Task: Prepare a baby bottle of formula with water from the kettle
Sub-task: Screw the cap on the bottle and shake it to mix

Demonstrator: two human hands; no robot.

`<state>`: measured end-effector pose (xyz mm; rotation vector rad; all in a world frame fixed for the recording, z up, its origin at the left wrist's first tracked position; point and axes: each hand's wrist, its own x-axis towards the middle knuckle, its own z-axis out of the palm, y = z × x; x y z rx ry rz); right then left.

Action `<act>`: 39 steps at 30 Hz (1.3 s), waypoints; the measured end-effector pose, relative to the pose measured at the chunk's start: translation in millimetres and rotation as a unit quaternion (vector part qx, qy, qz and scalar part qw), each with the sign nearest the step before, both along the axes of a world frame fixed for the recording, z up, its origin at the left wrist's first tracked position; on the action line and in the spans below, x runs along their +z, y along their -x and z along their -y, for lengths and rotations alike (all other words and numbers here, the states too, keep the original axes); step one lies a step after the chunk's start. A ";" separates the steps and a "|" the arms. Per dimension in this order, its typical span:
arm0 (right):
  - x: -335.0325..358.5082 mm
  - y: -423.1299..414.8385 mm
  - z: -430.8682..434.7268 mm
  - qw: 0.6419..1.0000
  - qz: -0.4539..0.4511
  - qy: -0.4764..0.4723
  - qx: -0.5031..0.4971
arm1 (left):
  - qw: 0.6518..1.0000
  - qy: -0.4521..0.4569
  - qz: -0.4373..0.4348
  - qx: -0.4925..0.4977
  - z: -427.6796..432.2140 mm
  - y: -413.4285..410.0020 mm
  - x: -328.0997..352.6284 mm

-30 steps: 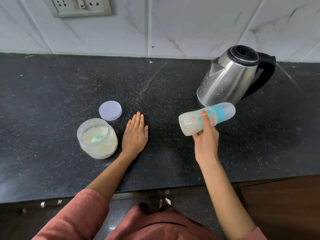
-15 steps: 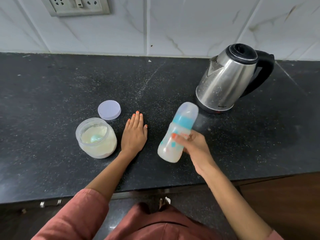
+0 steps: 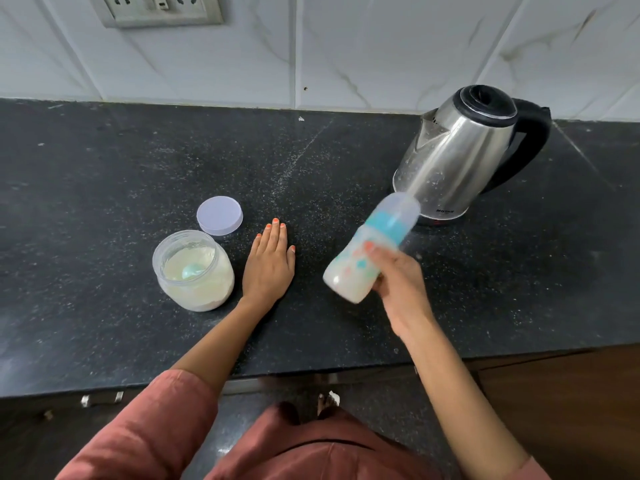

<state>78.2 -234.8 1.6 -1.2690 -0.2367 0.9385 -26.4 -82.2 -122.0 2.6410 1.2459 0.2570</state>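
Now the clear plastic baby bottle, cloudy white inside and blurred, tilts with its rounded translucent cap and turquoise collar pointing far and right toward the polished steel kettle with a black lid and handle. The right hand grips the bottle's lower body from the right, fingers curled across its front and orange-painted nails showing. Orange and teal printed marks on the bottle are too smeared to read, and the small dark lettering near the kettle's base is too small to read. The left hand lies flat, palm down, fingers straight and together, holding nothing, on the speckled black stone countertop. Just left of it stands an open round clear jar of pale powder with a turquoise scoop inside. A flat lilac plastic lid rests just beyond the jar.
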 end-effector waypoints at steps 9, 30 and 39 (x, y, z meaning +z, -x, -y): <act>-5.3 3.1 8.7 0.987 0.092 0.071 0.115 | 1.000 0.002 -0.001 0.003 0.1 -0.1 -0.3; -2.4 5.2 5.9 0.994 0.049 0.052 0.081 | 1.000 0.006 -0.002 0.001 -0.6 0.3 -0.7; 2.7 -5.0 -3.6 0.998 -0.045 -0.021 -0.049 | 1.000 0.000 0.000 0.000 -0.5 0.2 -1.5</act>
